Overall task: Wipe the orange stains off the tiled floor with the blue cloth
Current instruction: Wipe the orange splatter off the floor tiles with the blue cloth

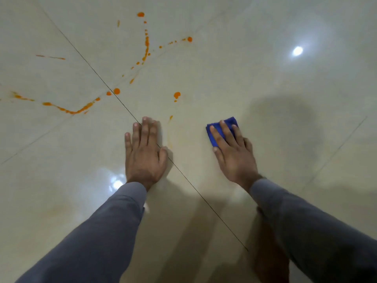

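My right hand presses a folded blue cloth flat on the cream tiled floor, fingers spread over it. My left hand lies palm down on the floor, holding nothing, across a dark grout line. Orange stains spread ahead and to the left: a curved trail of drops, a round blob, a dot on the grout line, and a long streak at far left. A faint smeared orange mark lies between my hands.
The glossy floor reflects a ceiling light at upper right and another light reflection near my left wrist. A soft shadow falls to the right of the cloth. My grey sleeves fill the lower frame.
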